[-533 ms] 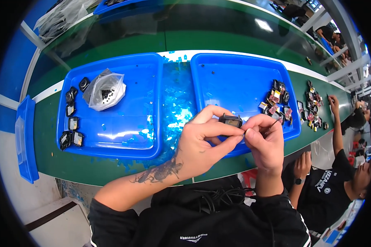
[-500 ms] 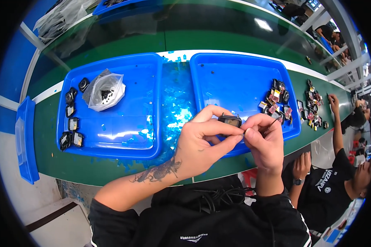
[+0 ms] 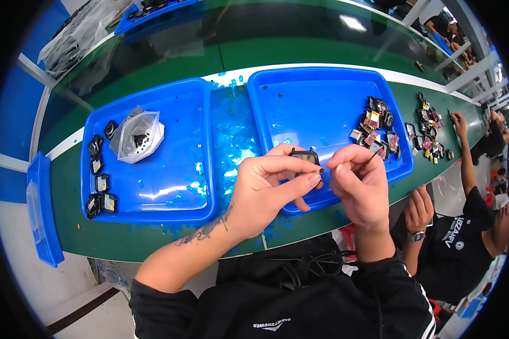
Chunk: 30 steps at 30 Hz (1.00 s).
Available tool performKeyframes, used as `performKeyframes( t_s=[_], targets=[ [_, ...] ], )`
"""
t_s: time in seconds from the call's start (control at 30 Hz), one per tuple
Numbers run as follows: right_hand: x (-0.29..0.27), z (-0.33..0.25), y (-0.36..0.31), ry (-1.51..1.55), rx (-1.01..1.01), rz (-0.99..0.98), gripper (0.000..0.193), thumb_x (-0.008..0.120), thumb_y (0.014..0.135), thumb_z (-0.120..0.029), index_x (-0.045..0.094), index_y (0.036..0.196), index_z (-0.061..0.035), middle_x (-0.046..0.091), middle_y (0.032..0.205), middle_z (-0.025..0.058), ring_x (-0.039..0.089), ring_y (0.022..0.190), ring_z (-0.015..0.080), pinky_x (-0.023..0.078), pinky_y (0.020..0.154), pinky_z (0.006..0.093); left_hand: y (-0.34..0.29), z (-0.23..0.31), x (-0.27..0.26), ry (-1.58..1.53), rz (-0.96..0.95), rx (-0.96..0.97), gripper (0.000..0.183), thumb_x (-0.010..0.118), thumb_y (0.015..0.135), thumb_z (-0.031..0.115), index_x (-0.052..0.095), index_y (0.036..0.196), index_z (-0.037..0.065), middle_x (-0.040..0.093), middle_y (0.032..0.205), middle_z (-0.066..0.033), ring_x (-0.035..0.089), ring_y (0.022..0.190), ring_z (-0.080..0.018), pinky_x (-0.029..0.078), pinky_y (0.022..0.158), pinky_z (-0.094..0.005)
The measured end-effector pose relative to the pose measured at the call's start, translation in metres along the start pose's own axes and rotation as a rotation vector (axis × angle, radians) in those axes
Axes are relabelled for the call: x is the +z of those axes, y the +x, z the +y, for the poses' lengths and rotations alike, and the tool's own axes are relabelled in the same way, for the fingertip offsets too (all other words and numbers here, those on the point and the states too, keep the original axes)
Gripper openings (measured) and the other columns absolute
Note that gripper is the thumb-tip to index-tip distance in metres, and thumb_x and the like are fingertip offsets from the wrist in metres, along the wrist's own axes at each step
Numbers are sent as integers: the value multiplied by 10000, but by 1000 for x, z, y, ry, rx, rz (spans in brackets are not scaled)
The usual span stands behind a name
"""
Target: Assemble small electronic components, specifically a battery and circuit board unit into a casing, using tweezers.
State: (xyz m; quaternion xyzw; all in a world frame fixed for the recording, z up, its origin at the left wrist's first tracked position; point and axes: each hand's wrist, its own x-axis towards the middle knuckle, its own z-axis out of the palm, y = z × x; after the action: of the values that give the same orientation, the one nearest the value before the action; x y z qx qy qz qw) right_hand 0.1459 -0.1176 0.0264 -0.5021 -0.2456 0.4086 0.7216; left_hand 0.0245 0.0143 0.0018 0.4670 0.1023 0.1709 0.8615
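My left hand (image 3: 260, 189) pinches a small black device case (image 3: 304, 155) with a squarish, pale-greenish face, above the near edge of the right blue tray. Fingertips cover its lower part. Close beside it, on the right, my right hand (image 3: 361, 189) is closed, thumb against forefinger. A thin dark stick-like tool (image 3: 370, 162) lies across its fingers, and its exact kind cannot be made out. A small gap parts the two hands. Whether the right fingertips also pinch something tiny is not visible.
The left tray (image 3: 207, 169) holds a plastic bag (image 3: 151, 144) of small black pieces and several black cases (image 3: 101, 182). In the right tray (image 3: 254, 107) lie opened cases with circuit boards (image 3: 373, 120). More such parts (image 3: 427, 127) lie beyond. Blue film scraps (image 3: 229, 124) cover the gap. A co-worker (image 3: 455, 248) sits right.
My hands have drawn apart slightly; the right fingertips have come away from the case. The left hand and the case have shifted a little left and the case is turned.
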Motion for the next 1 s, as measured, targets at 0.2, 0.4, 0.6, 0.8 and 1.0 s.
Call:
performKeyframes(
  t_s=[0.2,0.4,0.6,0.8,1.0],
  targets=[
    [5,-3,11,-226,-99,-55,115,658,841,-9,640,943,40,479,635,-63,497,626,29,425,606,189,0,9,-8,83,-63,-7,168,675,844,13,685,1002,-44,536,1109,-125,630,869,-159,585,605,-253],
    [-15,-4,-4,-201,-59,124,152,580,918,-94,615,976,43,436,656,-43,396,594,42,340,542,209,0,-6,1,-102,-57,-88,210,637,893,36,637,1085,-48,577,1110,-131,660,898,-214,590,701,-290],
    [-24,-5,8,-823,-372,-54,383,347,1039,-226,644,1005,14,474,908,64,483,803,146,444,735,296,3,19,-16,-252,50,-118,247,566,940,71,585,1165,-31,640,1093,-137,663,993,-287,582,803,-331],
    [-42,-30,-1,-1296,-343,-263,209,747,758,-126,689,936,-34,634,798,122,622,750,290,485,676,365,7,26,-22,-303,45,-120,170,561,943,83,589,1091,4,639,1057,-123,660,1004,-316,587,793,-330],
    [-32,-64,5,-1123,-922,-256,297,805,675,-180,707,900,-13,674,817,106,648,719,228,502,635,314,5,26,-16,-238,-6,-139,144,558,939,78,592,1052,-4,635,1032,-117,665,991,-319,597,776,-328]
  ],
)
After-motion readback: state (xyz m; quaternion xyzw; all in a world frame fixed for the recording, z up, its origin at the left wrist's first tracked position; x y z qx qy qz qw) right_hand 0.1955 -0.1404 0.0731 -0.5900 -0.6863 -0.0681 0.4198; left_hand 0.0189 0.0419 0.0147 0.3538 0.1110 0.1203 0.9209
